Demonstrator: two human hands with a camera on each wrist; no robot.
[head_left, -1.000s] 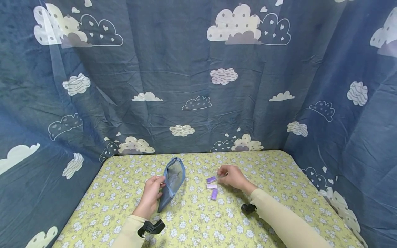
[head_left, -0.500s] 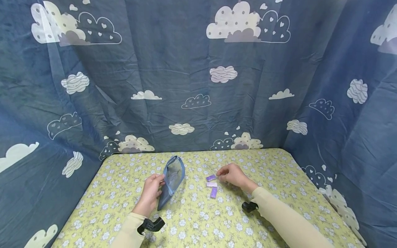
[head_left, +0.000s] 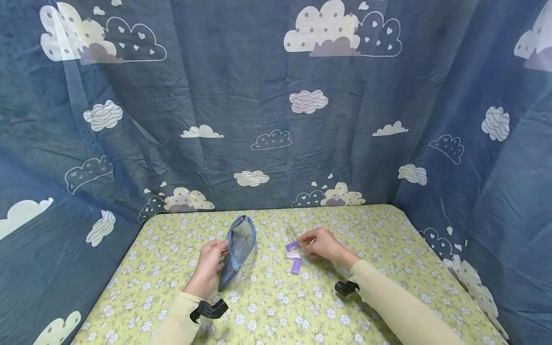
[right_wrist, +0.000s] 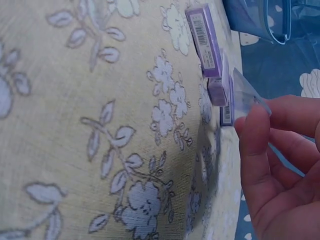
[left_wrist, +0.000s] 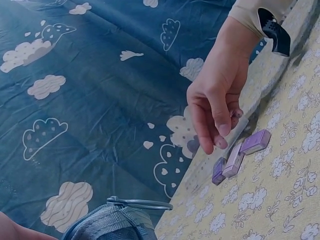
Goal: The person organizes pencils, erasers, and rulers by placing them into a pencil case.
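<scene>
- Three small purple boxes
- One blue zip pouch
- One clear plastic piece
- Two black wrist devices
- One flower-patterned counter

Three boxes on flowered cloth

Hand pinches clear sheet, perhaps plastic, near purple boxes.

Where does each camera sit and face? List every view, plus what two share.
Head: on the head, facing forward and down at tablecloth and curtain; left hand, right hand and sleeves show.
Left wrist: on that wrist, facing the right hand and three boxes; part of left hand shows bottom left.
Right wrist: on that wrist, facing the clear sheet and boxes; right hand shows.
Both wrist views share boxes, blue pouch and right hand.
</scene>
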